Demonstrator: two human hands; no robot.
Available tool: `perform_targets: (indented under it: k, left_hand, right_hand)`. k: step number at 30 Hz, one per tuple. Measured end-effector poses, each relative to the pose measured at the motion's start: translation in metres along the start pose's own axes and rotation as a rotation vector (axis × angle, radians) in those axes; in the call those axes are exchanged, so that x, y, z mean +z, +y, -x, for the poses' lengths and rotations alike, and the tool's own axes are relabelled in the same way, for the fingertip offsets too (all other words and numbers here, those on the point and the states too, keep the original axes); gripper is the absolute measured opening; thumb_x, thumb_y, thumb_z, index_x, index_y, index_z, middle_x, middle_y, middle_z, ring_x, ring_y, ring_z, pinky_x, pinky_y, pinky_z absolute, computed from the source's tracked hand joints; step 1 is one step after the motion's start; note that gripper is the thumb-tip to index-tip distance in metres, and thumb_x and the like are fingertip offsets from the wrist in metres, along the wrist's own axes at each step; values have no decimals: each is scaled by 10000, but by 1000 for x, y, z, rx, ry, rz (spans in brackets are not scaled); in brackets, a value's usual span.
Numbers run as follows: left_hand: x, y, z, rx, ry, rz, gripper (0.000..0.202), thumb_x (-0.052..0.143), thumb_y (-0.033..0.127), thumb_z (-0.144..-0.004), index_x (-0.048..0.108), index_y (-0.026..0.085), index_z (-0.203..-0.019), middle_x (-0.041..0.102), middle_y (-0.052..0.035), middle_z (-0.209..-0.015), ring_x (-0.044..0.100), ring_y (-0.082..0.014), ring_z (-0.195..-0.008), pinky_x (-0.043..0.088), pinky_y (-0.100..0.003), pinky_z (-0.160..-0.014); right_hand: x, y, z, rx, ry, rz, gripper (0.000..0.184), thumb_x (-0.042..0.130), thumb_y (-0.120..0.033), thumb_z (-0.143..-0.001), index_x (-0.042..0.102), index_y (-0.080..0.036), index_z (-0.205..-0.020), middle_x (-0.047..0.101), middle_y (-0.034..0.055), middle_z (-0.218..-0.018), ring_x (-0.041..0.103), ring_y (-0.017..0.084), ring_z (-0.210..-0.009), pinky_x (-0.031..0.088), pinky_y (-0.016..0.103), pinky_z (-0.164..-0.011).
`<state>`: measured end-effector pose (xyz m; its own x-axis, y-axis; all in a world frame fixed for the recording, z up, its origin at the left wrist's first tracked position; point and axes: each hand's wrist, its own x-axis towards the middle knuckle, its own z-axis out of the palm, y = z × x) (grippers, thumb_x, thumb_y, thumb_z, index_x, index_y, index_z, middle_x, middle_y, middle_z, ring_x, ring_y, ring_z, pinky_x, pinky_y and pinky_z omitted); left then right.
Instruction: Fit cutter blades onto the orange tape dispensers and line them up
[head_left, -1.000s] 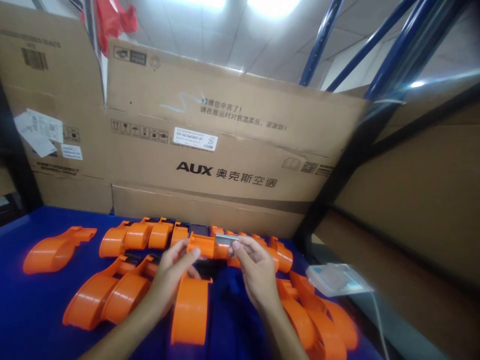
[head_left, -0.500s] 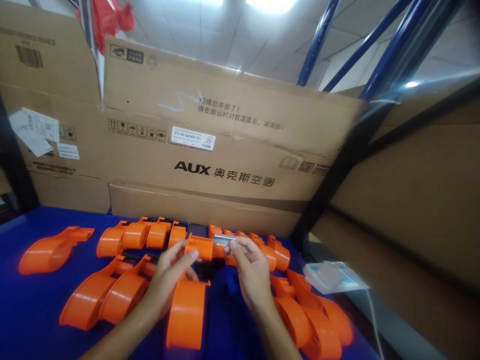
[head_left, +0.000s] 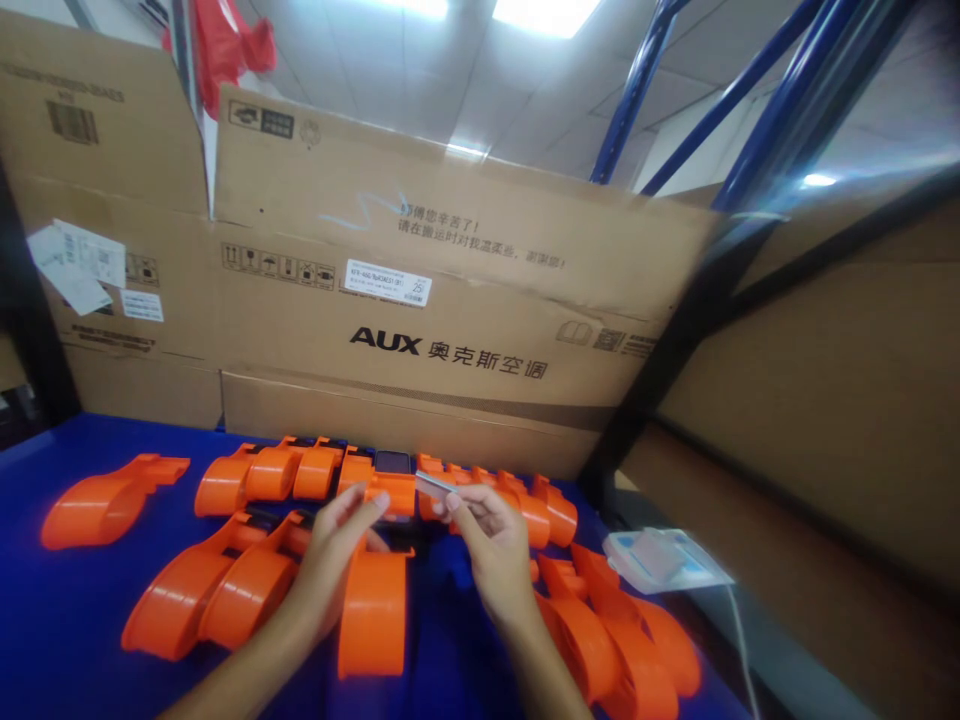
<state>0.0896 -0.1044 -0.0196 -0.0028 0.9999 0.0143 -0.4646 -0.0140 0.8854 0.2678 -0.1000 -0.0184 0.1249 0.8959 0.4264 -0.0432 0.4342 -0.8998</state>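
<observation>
My left hand (head_left: pixel 337 550) is closed around the narrow end of an orange plastic part (head_left: pixel 375 615), with the thumb on top. The part's wide curved band hangs below the fingers. My right hand (head_left: pixel 499 550) pinches a small flat metal strip (head_left: pixel 435 486) between thumb and fingers. The strip tilts, its left end higher and very close to the held part's right end; I cannot tell whether they touch. Just behind the held part is a small dark rectangular object (head_left: pixel 393 461).
Similar orange parts stand in rows at left (head_left: pixel 176 590) and right (head_left: pixel 592 640) on the blue surface (head_left: pixel 45 620); one lies apart at far left (head_left: pixel 97 508). A cardboard panel (head_left: pixel 300 340) closes the back. At right are a clear plastic case (head_left: pixel 667 558), a pale cable and a dark post (head_left: pixel 652 370).
The metal strip has gone from nearly level to tilted, and its left end has shifted slightly left. The held orange part has moved slightly left and up in view. Both grips stay closed.
</observation>
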Motion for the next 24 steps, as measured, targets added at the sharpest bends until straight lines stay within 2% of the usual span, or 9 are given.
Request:
perform_targets:
  k: [10,16,20,24]
  left_hand:
    - [-1,0,-1,6,-53,-99,316,784,460,-727,659,174,-775,644,24,-555,483,-78,-397,341,-183,-418]
    - [-4,-6,-3,27,-146,-149,301,752,448,-769,720,158,-845,687,-7,-651,481,-77,-431,339,-185,-432]
    - [-8,-12,-5,58,-191,-206,311,745,451,-785,729,159,-891,697,-21,-693,520,-101,-491,364,-193,-467]
    - [-10,-18,-6,55,-211,-229,297,720,464,-816,716,167,-840,668,-2,-657,472,-87,-476,355,-195,-481]
  right_hand:
    - [-2,1,-5,7,9,-5,163,754,-354,-843,721,-207,-906,749,24,-795,674,158,-716,528,272,-712]
    - [1,7,-1,22,-37,26,159,752,-350,-839,724,-194,-839,744,25,-751,664,154,-667,526,264,-661]
    - [4,11,2,-57,-4,160,151,731,-341,-853,746,-191,-841,738,29,-733,680,183,-685,544,290,-666]
    - [5,6,9,-233,-26,445,184,636,-296,-923,774,-213,-1013,775,68,-927,714,226,-826,564,347,-773]
